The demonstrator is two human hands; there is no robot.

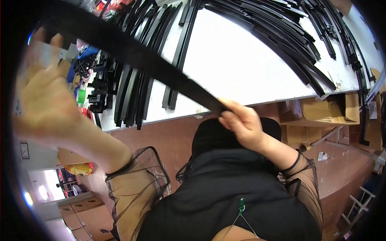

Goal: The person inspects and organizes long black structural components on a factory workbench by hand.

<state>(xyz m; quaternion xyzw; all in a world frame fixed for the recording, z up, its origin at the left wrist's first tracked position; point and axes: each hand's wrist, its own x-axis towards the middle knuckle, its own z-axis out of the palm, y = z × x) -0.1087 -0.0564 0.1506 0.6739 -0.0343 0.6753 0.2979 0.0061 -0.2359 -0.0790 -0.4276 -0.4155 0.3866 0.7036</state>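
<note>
A long black strip (148,64) slants across the view, from the upper left down to the middle. My right hand (244,122) is closed around its lower end, thumb on top, in front of my body. My left hand (48,94) is raised at the far left, palm showing and fingers spread, a little blurred. Its fingertips reach close to the strip's upper end; whether they touch it I cannot tell. Below the strip lies the white table (229,52), with a bundle of similar black strips (132,92) on its left part.
More black strips (273,32) are fanned out at the table's back right. Cardboard boxes (317,110) stand under its right edge. Small black parts (98,90) and a green tape roll (81,96) sit at the left. Stacked cartons (88,217) are at the lower left.
</note>
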